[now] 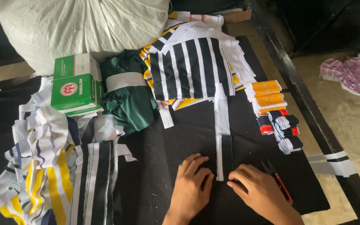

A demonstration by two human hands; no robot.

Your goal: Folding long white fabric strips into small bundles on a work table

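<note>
A narrow strip of black and white fabric (222, 141) lies lengthwise on the black table cover (163, 166), running from a stack of black-and-white striped cloth (192, 68) toward me. My left hand (190, 185) lies flat on the cover, fingers apart, just left of the strip's near end. My right hand (257, 189) pinches the strip's near end with its fingertips. Small red-handled scissors (278, 179) lie under the right hand's far side.
Rolled orange, navy and white trims (273, 112) sit at right. Green folded cloth (126, 96), green and white boxes (76, 85), a white sack (80, 25) and a heap of striped scraps (51, 166) fill the left. The table's dark edge (309, 108) runs along the right, with pink cloth (346, 73) on the floor.
</note>
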